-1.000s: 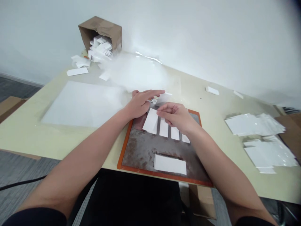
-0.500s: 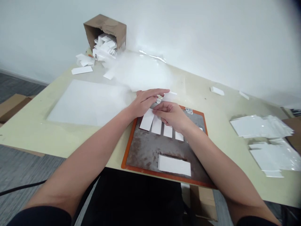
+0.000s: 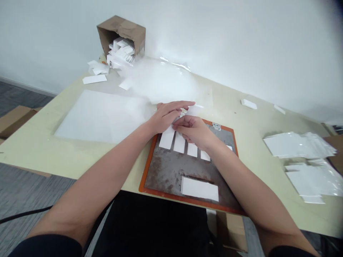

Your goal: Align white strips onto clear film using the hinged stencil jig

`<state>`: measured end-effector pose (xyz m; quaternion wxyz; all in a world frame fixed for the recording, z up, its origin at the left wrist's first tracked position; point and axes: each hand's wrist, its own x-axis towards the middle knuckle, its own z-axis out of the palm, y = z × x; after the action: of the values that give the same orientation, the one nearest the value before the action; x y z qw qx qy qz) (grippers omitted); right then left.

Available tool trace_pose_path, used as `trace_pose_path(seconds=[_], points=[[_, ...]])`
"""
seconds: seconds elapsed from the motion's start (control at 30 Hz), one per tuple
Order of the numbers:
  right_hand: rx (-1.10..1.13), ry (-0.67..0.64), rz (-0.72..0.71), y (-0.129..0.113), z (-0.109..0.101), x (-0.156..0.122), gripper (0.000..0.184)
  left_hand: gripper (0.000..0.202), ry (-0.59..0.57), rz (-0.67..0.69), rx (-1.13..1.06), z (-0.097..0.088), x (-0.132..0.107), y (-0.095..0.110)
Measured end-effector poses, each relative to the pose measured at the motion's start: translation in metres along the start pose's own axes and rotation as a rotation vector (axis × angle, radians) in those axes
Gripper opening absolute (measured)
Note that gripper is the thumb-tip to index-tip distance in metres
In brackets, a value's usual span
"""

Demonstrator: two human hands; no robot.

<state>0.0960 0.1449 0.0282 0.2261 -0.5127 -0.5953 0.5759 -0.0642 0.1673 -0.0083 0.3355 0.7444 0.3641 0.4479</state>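
A dark grey board with an orange rim (image 3: 143,178) lies at the table's front edge. Across its upper half is a row of white card strips (image 3: 179,142), partly covered by my right hand (image 3: 193,131). The fingers of that hand are pinched together at the top corner of the leftmost white strip (image 3: 166,139). My left hand (image 3: 166,115) is laid over the board's top left corner, fingers stretched to the right, thumb near a metal clip (image 3: 182,114). Nearer me on the board rests a small stack of white strips (image 3: 199,188). Another white piece (image 3: 197,109) shows beyond my left fingertips.
A cardboard box (image 3: 125,26) on its side spills white strips at the back left. Translucent sheets (image 3: 99,117) lie left of the board. Bagged white cards (image 3: 297,144) are at the right. A second metal clip (image 3: 216,126) sits on the board's top edge.
The leftmost strip has turned from a slant to lie nearly parallel with its neighbours, and the dark gap at its lower edge is gone. My hands have hardly moved.
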Motion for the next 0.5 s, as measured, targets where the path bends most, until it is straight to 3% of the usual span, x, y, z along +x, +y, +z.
trace_pose_path(seconds=[0.4, 0.5], points=[[-0.015, -0.010, 0.002, 0.0021, -0.0005, 0.0015, 0.010, 0.052, -0.003, -0.007, 0.027, 0.0005, -0.0004, -0.0023], [-0.127, 0.021, -0.079, 0.0033, -0.0009, 0.0013, 0.009, 0.051, 0.001, -0.002, 0.009, 0.0003, -0.0006, -0.0029]])
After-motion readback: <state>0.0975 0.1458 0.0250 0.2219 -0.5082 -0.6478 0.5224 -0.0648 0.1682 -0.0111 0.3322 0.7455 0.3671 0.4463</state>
